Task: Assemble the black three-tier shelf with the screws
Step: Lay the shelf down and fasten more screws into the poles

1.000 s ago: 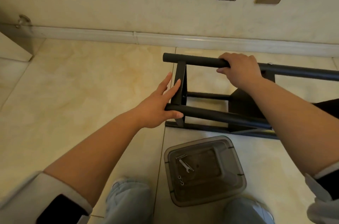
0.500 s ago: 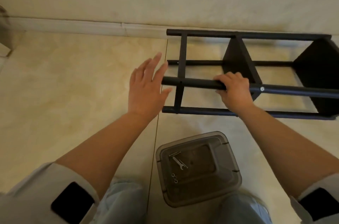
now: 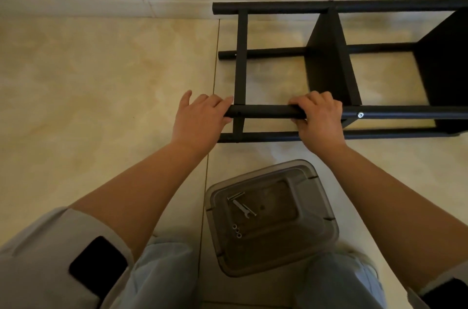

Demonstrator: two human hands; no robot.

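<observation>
The black shelf frame (image 3: pixel 329 60) lies on its side on the tiled floor, with two dark boards fixed between its round poles. My right hand (image 3: pixel 319 118) grips the upper near pole (image 3: pixel 266 111) just left of a silver screw head (image 3: pixel 360 114). My left hand (image 3: pixel 200 118) holds the left end of that same pole, fingers over it and thumb under. Below the frame, an upturned translucent grey box (image 3: pixel 273 217) carries a small wrench (image 3: pixel 244 208), a screw (image 3: pixel 235 196) and small nuts (image 3: pixel 236 230).
A wall with a white skirting board (image 3: pixel 101 4) runs right behind the frame. Open tiled floor (image 3: pixel 101 75) stretches to the left. My knees in light jeans (image 3: pixel 164 275) flank the grey box at the bottom.
My left hand went from hovering open beside the frame to holding the pole's left end. The right hand keeps its grip, and the view has dipped lower, dropping the wall sockets out of sight.
</observation>
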